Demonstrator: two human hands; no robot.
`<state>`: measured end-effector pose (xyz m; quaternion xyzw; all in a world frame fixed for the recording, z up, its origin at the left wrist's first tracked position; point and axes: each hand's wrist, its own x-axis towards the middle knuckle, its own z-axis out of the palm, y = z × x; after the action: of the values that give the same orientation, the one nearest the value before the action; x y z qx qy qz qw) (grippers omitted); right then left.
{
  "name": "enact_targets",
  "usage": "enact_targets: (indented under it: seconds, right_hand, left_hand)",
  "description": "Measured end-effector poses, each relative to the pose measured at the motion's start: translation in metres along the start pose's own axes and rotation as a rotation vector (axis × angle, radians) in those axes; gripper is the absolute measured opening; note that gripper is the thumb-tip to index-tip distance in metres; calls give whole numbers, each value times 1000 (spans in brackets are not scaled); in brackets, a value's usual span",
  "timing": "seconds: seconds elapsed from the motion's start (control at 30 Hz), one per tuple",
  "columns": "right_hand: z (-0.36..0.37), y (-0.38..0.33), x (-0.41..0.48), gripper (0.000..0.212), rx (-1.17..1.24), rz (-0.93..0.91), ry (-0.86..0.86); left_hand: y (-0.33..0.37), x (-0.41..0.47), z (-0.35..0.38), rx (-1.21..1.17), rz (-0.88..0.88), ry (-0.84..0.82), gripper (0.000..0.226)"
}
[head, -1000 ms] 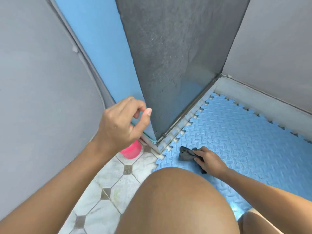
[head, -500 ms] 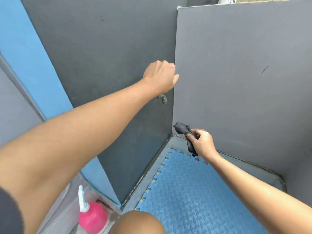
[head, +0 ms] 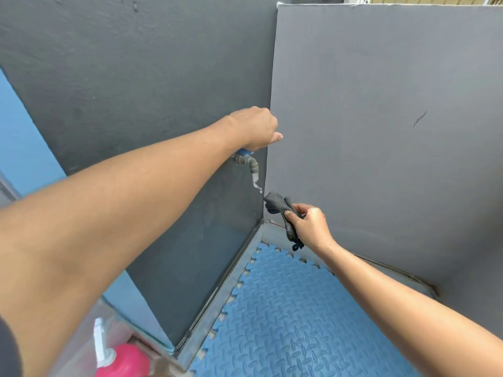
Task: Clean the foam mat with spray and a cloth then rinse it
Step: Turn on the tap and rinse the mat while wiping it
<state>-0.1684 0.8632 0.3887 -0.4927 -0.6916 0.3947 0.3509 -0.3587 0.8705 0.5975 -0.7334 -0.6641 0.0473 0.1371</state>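
One foam mat (head: 285, 317), blue with toothed edges, lay flat on the floor in the corner formed by two walls. Its left edge ran just beside a metal curb (head: 226, 289) at the foot of the dark wall (head: 136, 77), and its far edge lay near the base of the lighter wall (head: 381, 104). One tap (head: 246, 159) projected from the dark wall close to the corner, above the mat. The left hand (head: 254, 127) covered the tap's blue handle with its fingers curled round it, hiding most of the handle. A thin trickle of water (head: 255, 183) fell from the spout. The right hand (head: 310, 225) gripped one dark grey cloth (head: 280, 206), bunched, in the air just below the trickle; contact between water and cloth could not be determined. The cloth's loose end hung beneath the fist. One pink spray bottle (head: 119, 360) with a white trigger stood outside the curb at the floor's near left edge, well apart from both hands. The mat surface below the forearms was open.
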Motion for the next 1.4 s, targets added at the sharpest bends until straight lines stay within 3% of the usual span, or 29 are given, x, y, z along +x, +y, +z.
enact_targets:
  seconds: [0.33, 0.6, 0.63, 0.7, 0.77, 0.8, 0.83, 0.9, 1.0, 1.07, 1.13, 1.3, 1.4]
  right_hand:
    - [0, -13, -24, 20, -31, 90, 62]
    - [4, 12, -44, 16, 3, 221, 112]
    - [8, 20, -46, 19, 15, 237, 104]
    - [18, 39, -50, 21, 34, 281, 97]
    - [32, 62, -56, 23, 39, 346, 110]
    - [39, 78, -60, 23, 15, 376, 129]
    - [47, 95, -65, 23, -26, 401, 142]
    - [61, 132, -79, 17, -84, 442, 133]
    - [71, 193, -109, 17, -182, 541, 132]
    - [70, 230, -133, 23, -274, 599, 158]
    - [65, 259, -156, 27, -354, 659, 199]
    - [50, 304, -196, 35, -464, 772, 241]
    - [46, 313, -209, 35, -512, 758, 207]
  left_hand:
    - [4, -7, 3, -17, 102, 132, 53]
    - [7, -7, 4, -76, -9, 128, 47]
    - [14, -11, 6, -54, -33, 198, 38]
    - [41, -26, 24, -116, 20, 521, 20]
    - [79, -55, 65, -321, 246, 815, 16]
    - [98, -73, 95, -434, 360, 834, 15]
    - [114, -92, 132, -509, 410, 757, 15]
    - [134, -127, 215, -592, 313, 375, 19]
    - [139, -174, 354, -604, -74, -331, 37]
    - [137, -203, 421, -638, -301, -607, 57]
    - [140, -220, 461, -663, -444, -717, 73]
    - [168, -218, 468, -683, -668, -706, 107]
    - [179, -214, 462, -741, -798, -658, 104]
